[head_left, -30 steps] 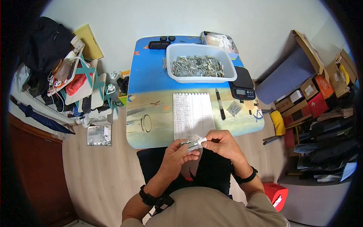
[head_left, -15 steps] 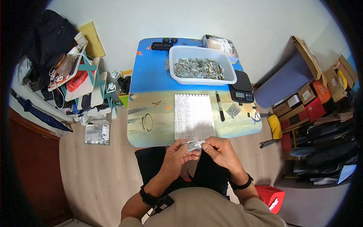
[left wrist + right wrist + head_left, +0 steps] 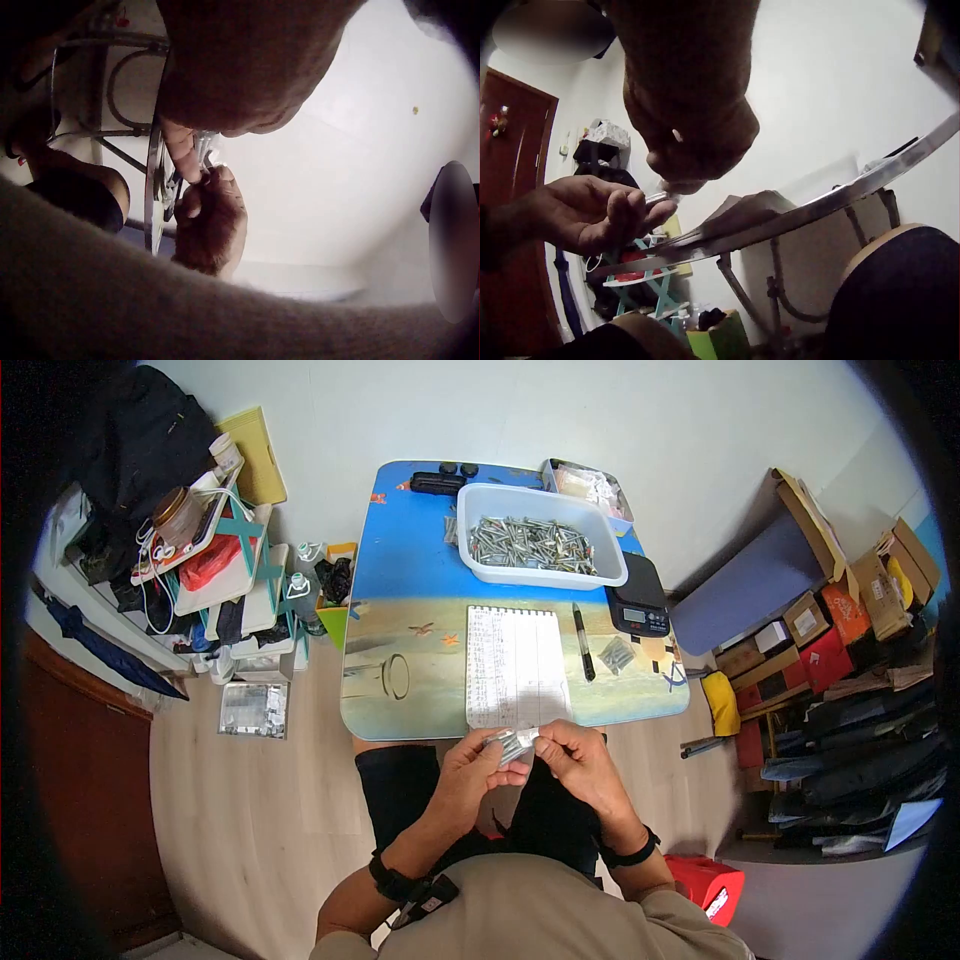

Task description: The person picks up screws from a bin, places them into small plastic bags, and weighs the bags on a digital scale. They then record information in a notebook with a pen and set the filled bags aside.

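Over the lap, just off the table's near edge, both hands hold a small clear plastic bag of metal screws (image 3: 512, 746). My left hand (image 3: 466, 778) grips the filled part between thumb and fingers. At the bag's whitish top end, the thumb and forefinger of my right hand (image 3: 588, 762) pinch the plastic. In the left wrist view the right hand (image 3: 217, 221) meets the left fingers at the bag. The right wrist view shows the left hand (image 3: 592, 214) palm up under the bag, which is mostly hidden there.
A spiral notebook with handwriting (image 3: 515, 670) lies right beyond the hands. To its right are a pen (image 3: 583, 642), another small bag (image 3: 617, 654) and a black digital scale (image 3: 638, 596). A translucent tub (image 3: 540, 576) of screws stands behind, with a black case (image 3: 438, 483) at the back left.
The right hand has turned slightly and drawn its knuckles closer to the bag's top end, where less loose plastic shows. The left hand keeps its grip. The head view has shifted a little.
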`<state>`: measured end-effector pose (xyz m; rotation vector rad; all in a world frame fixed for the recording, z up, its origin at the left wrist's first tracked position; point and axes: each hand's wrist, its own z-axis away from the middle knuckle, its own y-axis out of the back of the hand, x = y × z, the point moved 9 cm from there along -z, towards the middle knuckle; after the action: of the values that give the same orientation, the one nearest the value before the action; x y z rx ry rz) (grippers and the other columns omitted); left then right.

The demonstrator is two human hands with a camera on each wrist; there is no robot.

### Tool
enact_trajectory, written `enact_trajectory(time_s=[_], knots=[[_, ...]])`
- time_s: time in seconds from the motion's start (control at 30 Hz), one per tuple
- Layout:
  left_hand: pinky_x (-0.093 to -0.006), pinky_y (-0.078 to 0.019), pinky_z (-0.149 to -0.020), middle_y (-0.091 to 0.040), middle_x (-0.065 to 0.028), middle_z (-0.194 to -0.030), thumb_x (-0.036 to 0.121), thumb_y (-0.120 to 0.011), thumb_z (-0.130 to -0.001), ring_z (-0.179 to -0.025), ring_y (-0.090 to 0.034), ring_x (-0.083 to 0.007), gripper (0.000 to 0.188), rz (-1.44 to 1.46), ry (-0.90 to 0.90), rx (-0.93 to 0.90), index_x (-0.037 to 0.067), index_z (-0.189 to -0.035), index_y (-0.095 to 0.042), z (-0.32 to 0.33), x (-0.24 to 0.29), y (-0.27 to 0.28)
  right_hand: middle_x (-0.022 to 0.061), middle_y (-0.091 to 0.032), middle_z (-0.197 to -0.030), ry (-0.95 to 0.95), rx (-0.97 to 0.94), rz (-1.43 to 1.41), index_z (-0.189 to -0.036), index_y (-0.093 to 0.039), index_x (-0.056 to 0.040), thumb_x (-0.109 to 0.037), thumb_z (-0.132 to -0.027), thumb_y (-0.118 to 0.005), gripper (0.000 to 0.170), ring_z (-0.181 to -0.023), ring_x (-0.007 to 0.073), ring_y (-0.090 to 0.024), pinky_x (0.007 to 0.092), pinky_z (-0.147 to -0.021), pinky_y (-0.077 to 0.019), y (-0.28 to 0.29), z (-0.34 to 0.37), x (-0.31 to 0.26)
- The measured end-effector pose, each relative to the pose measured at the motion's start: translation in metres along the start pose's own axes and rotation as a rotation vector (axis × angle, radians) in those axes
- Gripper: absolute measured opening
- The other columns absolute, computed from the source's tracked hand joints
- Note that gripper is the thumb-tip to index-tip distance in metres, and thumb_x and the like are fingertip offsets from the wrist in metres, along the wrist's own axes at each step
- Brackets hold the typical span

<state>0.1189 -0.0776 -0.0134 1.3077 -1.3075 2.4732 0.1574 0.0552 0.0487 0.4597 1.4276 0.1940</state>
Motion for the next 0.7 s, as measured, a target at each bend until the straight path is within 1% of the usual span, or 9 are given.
enact_trajectory(time_s=[0.03, 0.17, 0.23, 0.27, 0.37, 0.43, 0.47, 0.53, 0.7], knots=[[-0.0346, -0.0601, -0.081, -0.065, -0.0162, -0.113, 0.019, -0.047, -0.105, -0.092, -0.07, -0.0233, 0.033, -0.013, 0.003, 0.005, -0.002, -0.129, -0.053, 0.0, -0.001, 0.001, 0.0103, -0.057, -0.073, 0.119, 0.042, 0.1, -0.1, -0.066, 0.0043, -0.01, -0.096, -0.063, 0.015, -0.067, 0.0163, -0.055, 0.0307, -0.06, -0.0428, 0.002, 0.001, -0.016], [-0.0352, -0.0601, -0.081, -0.065, -0.0165, -0.114, 0.019, -0.048, -0.105, -0.093, -0.07, -0.0238, 0.034, -0.034, 0.003, 0.01, -0.002, -0.131, -0.053, 0.001, 0.001, 0.001, 0.013, -0.058, -0.077, 0.173, 0.122, 0.129, -0.1, -0.065, 0.0058, -0.009, -0.096, -0.062, 0.016, -0.067, 0.0215, -0.057, 0.0326, -0.061, -0.0441, 0.001, 0.006, -0.022], [-0.0354, -0.0601, -0.081, -0.065, -0.0168, -0.115, 0.019, -0.048, -0.105, -0.093, -0.07, -0.0239, 0.034, -0.029, -0.006, 0.002, -0.002, -0.131, -0.053, 0.002, 0.001, 0.001, 0.0111, -0.059, -0.078, 0.151, 0.161, -0.034, -0.1, -0.066, 0.0071, -0.009, -0.096, -0.062, 0.017, -0.068, 0.0175, -0.056, 0.0303, -0.061, -0.0437, 0.003, 0.005, -0.01], [-0.0357, -0.0602, -0.082, -0.065, -0.017, -0.115, 0.019, -0.048, -0.105, -0.094, -0.07, -0.0241, 0.035, -0.024, -0.015, -0.006, -0.002, -0.131, -0.053, 0.002, 0.001, 0.001, 0.0111, -0.059, -0.078, 0.15, 0.159, -0.034, -0.1, -0.066, 0.0071, -0.009, -0.096, -0.062, 0.017, -0.068, 0.0175, -0.056, 0.0303, -0.061, -0.0437, 0.004, 0.004, -0.006], [-0.0361, -0.0601, -0.082, -0.065, -0.0174, -0.116, 0.019, -0.048, -0.104, -0.094, -0.07, -0.0246, 0.034, -0.023, -0.012, -0.016, -0.002, -0.131, -0.053, 0.002, 0.0, -0.002, 0.0063, -0.06, -0.075, 0.117, 0.126, -0.2, -0.099, -0.068, 0.0064, -0.009, -0.096, -0.063, 0.016, -0.064, 0.0109, -0.054, 0.0254, -0.057, -0.0419, 0.006, 0.003, 0.01], [-0.0362, -0.0601, -0.082, -0.065, -0.0173, -0.116, 0.019, -0.048, -0.104, -0.095, -0.07, -0.0249, 0.034, -0.033, -0.003, -0.022, -0.002, -0.131, -0.053, 0.001, -0.001, -0.004, 0.0007, -0.06, -0.072, 0.048, 0.114, -0.337, -0.096, -0.07, 0.0029, -0.009, -0.095, -0.066, 0.013, -0.057, 0.0048, -0.05, 0.0211, -0.051, -0.0383, 0.006, 0.002, 0.022], [-0.0363, -0.06, -0.083, -0.065, -0.0173, -0.116, 0.019, -0.048, -0.104, -0.095, -0.069, -0.0252, 0.034, -0.042, 0.003, -0.027, -0.002, -0.131, -0.054, 0.0, -0.001, -0.005, 0.0007, -0.06, -0.072, 0.046, 0.117, -0.339, -0.096, -0.07, 0.0029, -0.009, -0.095, -0.066, 0.013, -0.057, 0.0048, -0.05, 0.0211, -0.051, -0.0383, 0.007, 0.003, 0.022], [-0.0362, -0.06, -0.083, -0.065, -0.0175, -0.116, 0.019, -0.048, -0.104, -0.095, -0.069, -0.0254, 0.034, -0.05, 0.002, -0.028, -0.002, -0.131, -0.053, 0.0, -0.001, -0.006, -0.0018, -0.06, -0.068, -0.109, 0.146, -0.424, -0.094, -0.07, 0.0009, -0.008, -0.094, -0.068, 0.009, -0.052, 0.0034, -0.046, 0.0205, -0.047, -0.0367, 0.007, 0.004, 0.031], [-0.036, -0.0599, -0.083, -0.064, -0.0179, -0.117, 0.018, -0.047, -0.104, -0.095, -0.069, -0.0255, 0.034, -0.065, 0.003, -0.044, -0.003, -0.131, -0.053, 0.0, -0.003, -0.008, -0.0015, -0.061, -0.069, -0.077, 0.181, -0.402, -0.092, -0.069, 0.0007, -0.006, -0.092, -0.067, 0.006, -0.052, 0.0026, -0.046, 0.0199, -0.046, -0.0348, 0.011, 0.004, 0.04]])
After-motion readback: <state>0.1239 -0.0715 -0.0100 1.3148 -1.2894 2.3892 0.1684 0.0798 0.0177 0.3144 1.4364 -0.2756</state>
